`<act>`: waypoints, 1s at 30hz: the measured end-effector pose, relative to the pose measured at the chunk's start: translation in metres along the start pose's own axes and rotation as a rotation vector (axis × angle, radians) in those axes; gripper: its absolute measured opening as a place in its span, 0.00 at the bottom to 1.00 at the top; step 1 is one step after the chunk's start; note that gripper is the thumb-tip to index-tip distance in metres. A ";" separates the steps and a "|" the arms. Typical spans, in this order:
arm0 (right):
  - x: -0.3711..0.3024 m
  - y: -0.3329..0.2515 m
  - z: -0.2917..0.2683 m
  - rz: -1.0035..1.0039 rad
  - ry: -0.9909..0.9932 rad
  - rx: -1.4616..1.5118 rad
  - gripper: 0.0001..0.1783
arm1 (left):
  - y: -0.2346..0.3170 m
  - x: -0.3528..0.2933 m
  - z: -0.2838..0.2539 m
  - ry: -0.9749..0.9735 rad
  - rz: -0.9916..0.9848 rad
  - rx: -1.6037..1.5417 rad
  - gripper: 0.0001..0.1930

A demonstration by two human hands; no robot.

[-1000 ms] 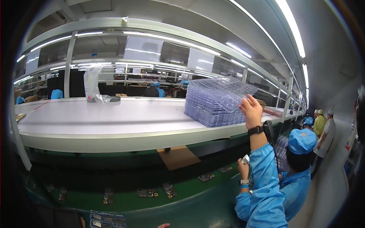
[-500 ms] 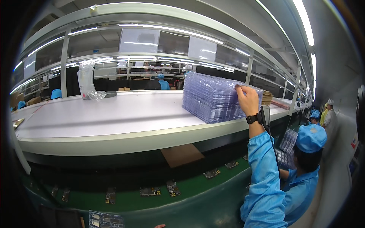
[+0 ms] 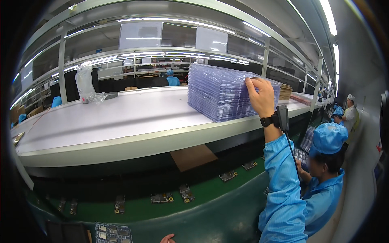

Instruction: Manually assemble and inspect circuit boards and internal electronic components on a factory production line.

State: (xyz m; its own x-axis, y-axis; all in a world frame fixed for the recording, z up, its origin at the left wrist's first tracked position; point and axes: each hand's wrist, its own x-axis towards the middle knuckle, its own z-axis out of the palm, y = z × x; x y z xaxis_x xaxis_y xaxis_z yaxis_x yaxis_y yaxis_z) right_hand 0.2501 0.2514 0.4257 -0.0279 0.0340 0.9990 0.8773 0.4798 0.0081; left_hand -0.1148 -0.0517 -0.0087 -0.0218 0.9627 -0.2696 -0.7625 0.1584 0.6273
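A tall stack of clear, bluish plastic blister trays stands on the white raised shelf. My right hand reaches up to its near right side, thumb and fingers pinched on the edge of a tray near the top. A black band and a small dark device with a cable sit on that wrist. Low in the view, only a few fingers of my left hand show; they look slightly apart, with nothing visible in them. To their left lies a clear tray holding dark and silver parts.
Several small circuit boards lie along the green conveyor belt below the white shelf. A co-worker in blue stands close at my right, holding a filled tray. A plastic-wrapped bundle and brown stacked sheets are on the shelf.
The view has shifted, and the tray stack sits higher in it. My right hand has stayed at the stack's top edge. More of my left hand has come into view.
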 end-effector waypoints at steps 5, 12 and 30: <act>-0.007 -0.009 -0.007 0.028 -0.046 0.023 0.13 | 0.004 -0.002 0.003 0.013 -0.077 -0.058 0.17; -0.173 -0.131 -0.023 0.435 0.040 0.717 0.07 | -0.011 0.003 0.020 -0.023 0.169 0.236 0.20; -0.451 -0.114 -0.072 1.061 -1.131 1.108 0.21 | -0.015 0.145 0.135 -0.495 0.242 1.459 0.50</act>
State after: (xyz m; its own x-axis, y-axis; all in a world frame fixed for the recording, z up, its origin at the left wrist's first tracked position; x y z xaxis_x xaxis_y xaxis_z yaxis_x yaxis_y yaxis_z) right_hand 0.1972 0.1178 -0.0231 -0.4187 0.9048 0.0776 0.0968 0.1294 -0.9869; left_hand -0.0193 0.1152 0.0412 0.3847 0.9229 0.0134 0.4986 -0.2200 0.8384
